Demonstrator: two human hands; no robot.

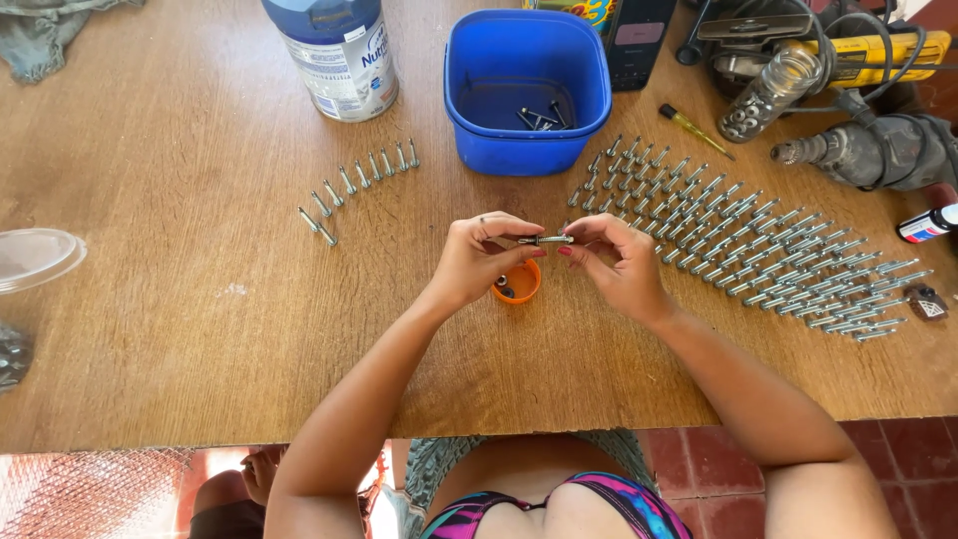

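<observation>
My left hand (477,262) and my right hand (617,268) meet over the middle of the wooden table (180,329), both pinching one small metal bolt (546,240) held level between the fingertips. Just below it sits a small orange cap (519,283) with a few small dark parts inside. To the right, many metal bolts (743,245) lie in neat rows. A short row of several bolts (361,182) lies to the upper left. A blue plastic tub (527,90) with a few bolts inside stands behind my hands.
A metal can with a blue lid (337,55) stands at the back left. At the back right lie a power drill (873,150), a jar of washers (763,95) and a yellow-handled screwdriver (692,127). A clear lid (35,257) lies at the left edge.
</observation>
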